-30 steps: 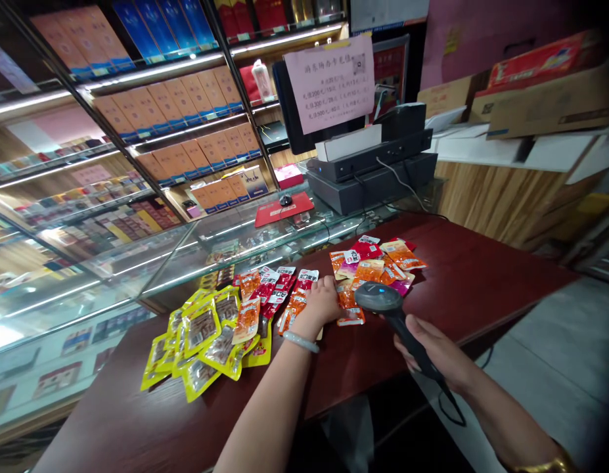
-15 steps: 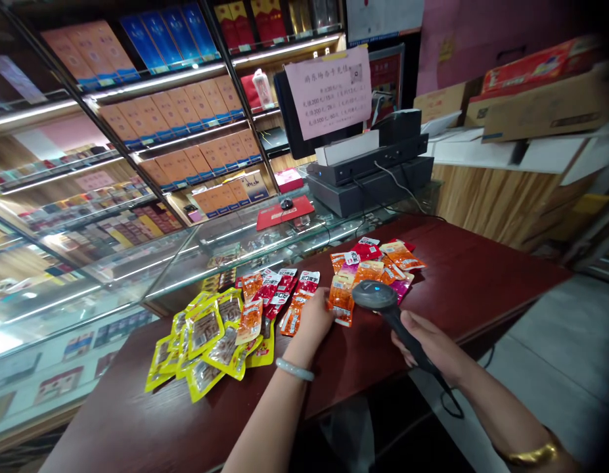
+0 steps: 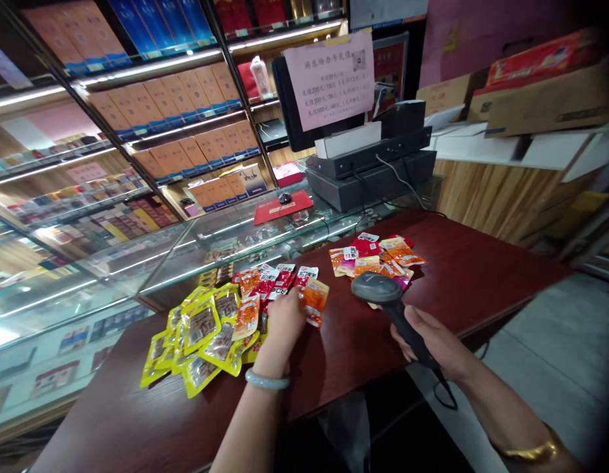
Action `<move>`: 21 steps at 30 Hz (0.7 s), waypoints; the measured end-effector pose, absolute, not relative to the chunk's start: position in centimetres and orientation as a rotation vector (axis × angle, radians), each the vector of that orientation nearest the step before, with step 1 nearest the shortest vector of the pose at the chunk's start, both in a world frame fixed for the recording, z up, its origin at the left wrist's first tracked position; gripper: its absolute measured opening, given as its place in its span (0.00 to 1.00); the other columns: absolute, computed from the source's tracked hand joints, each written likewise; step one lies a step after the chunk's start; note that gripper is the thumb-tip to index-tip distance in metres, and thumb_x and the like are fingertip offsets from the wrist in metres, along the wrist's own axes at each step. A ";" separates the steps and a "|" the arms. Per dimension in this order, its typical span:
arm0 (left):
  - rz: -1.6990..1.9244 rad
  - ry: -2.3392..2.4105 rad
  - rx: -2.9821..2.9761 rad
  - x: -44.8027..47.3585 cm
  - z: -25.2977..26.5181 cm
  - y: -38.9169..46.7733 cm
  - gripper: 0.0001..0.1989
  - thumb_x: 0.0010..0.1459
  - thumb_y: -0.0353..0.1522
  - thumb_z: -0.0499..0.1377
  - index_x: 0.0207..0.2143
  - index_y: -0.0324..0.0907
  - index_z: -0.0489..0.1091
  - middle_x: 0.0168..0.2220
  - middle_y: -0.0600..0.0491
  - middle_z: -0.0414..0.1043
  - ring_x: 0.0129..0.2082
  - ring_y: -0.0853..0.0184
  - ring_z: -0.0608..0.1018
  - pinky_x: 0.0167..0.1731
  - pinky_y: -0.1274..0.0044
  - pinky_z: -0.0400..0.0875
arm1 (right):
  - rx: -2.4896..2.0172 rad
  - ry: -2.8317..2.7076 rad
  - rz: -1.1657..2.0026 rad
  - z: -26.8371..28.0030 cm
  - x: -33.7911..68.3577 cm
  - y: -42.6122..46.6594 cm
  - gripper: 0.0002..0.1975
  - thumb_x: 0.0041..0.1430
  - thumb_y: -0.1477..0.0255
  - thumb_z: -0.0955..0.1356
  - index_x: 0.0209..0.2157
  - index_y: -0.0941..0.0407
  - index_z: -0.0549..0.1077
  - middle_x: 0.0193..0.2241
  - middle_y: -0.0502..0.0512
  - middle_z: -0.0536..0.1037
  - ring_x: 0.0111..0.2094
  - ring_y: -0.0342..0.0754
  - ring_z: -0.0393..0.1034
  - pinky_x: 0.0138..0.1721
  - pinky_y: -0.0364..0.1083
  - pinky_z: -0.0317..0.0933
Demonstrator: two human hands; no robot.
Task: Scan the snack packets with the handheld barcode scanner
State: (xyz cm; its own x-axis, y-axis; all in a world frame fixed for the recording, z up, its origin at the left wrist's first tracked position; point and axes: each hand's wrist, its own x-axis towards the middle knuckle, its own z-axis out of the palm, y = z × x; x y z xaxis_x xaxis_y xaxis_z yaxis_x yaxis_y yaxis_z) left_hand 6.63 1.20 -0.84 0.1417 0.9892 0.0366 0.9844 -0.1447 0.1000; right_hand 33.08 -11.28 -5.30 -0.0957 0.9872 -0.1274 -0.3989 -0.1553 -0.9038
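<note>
My left hand [image 3: 286, 320] is closed on an orange snack packet [image 3: 315, 299], held at its left edge beside the left-hand pile. That pile has yellow-edged clear packets [image 3: 202, 326] with brown contents, and red snack packets [image 3: 284, 278] and orange ones at its right side. In my right hand [image 3: 432, 341] is a black barcode scanner [image 3: 378, 289], fingers wrapped round its handle and its head over the table. Behind the scanner head lies a second pile of red, orange and purple packets [image 3: 400, 251].
Everything lies on a dark red table [image 3: 481, 263]. A glass counter [image 3: 186, 256] runs behind it, with a red mat [image 3: 284, 206] and mouse, a cash drawer [image 3: 373, 180] and a monitor bearing a pink notice [image 3: 331, 82]. Cardboard boxes [image 3: 545, 108] stand at the right.
My left hand has moved left from the right-hand pile, carrying an orange packet to the left-hand pile. The scanner in my right hand stays nearly in place.
</note>
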 end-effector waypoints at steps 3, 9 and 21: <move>0.303 2.172 2.468 7.2 0.4 1.6 0.30 0.57 0.42 0.63 0.60 0.42 0.67 0.51 0.42 0.75 0.54 0.50 0.72 0.51 0.65 0.64 | -0.991 -0.820 1.507 -5.5 34.1 -11.6 0.24 0.62 0.46 0.64 0.36 0.55 0.67 0.20 0.44 0.65 0.17 0.38 0.54 0.19 0.40 0.54; 0.335 1.797 2.548 15.7 -0.7 2.8 0.29 0.63 0.55 0.50 0.40 0.41 0.78 0.41 0.42 0.78 0.46 0.54 0.76 0.48 0.68 0.66 | -0.988 -0.775 1.427 -6.1 35.2 -12.1 0.24 0.63 0.47 0.64 0.31 0.55 0.65 0.19 0.44 0.64 0.16 0.38 0.54 0.19 0.40 0.54; 0.421 1.544 2.055 18.2 -4.0 5.5 0.24 0.52 0.46 0.67 0.46 0.42 0.72 0.42 0.45 0.79 0.40 0.57 0.79 0.38 0.73 0.69 | -1.042 -0.771 1.408 -5.6 35.2 -12.2 0.25 0.61 0.45 0.64 0.33 0.55 0.66 0.17 0.43 0.64 0.15 0.39 0.54 0.19 0.41 0.53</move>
State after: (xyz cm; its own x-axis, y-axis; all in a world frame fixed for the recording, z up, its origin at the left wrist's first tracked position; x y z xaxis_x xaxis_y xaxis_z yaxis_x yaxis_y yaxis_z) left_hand 18.18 5.49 -4.00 0.2981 0.9522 -0.0660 0.7870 -0.2061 0.5815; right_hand 35.21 -12.22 -5.60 0.0601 0.9860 -0.1554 -0.4000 -0.1189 -0.9088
